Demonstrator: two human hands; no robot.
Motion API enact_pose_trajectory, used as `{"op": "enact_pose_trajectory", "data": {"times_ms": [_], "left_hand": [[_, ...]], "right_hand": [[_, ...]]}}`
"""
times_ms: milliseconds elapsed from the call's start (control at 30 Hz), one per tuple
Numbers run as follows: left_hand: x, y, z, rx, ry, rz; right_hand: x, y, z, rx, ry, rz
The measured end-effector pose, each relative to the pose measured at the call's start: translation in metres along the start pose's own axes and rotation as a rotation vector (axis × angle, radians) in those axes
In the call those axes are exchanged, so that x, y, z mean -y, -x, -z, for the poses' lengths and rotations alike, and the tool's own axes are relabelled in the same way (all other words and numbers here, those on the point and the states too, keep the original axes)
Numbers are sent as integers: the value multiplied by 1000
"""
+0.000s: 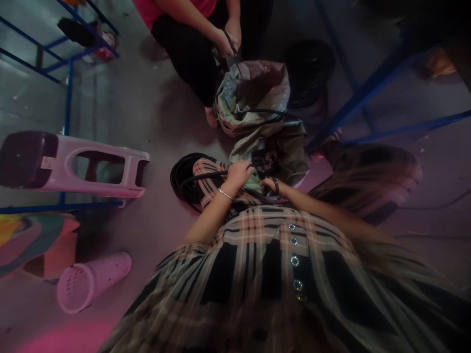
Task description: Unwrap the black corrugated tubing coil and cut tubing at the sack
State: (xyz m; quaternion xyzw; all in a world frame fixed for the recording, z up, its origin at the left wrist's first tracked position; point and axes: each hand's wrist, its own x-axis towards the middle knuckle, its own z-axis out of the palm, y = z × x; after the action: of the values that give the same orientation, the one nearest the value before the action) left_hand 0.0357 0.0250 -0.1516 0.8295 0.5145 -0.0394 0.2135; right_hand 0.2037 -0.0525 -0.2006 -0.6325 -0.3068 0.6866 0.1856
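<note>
My left hand is closed around a black cable in front of my lap. That cable leads left to a coil of black cable on the floor beside my knee. My right hand is just to the right, its fingers curled; what they hold, if anything, is too dark to make out. Both hands are at the near rim of an open woven sack. Small dark pieces show inside the sack's mouth, too dim to name.
Opposite, a co-worker's hands hold a dark-handled tool over a second sack. A black coil lies beyond it. Left are a plastic stool, a pink perforated basket and a cardboard box. Blue metal frames stand on both sides.
</note>
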Motion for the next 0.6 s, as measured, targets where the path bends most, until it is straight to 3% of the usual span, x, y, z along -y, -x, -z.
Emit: {"op": "enact_pose_trajectory", "data": {"times_ms": [333,600], "left_hand": [[3,-1,0,3,8,-21],[3,-1,1,1,-5,-37]], "right_hand": [[3,3,1,25,-28,-3],[7,9,1,-51,9,57]]}}
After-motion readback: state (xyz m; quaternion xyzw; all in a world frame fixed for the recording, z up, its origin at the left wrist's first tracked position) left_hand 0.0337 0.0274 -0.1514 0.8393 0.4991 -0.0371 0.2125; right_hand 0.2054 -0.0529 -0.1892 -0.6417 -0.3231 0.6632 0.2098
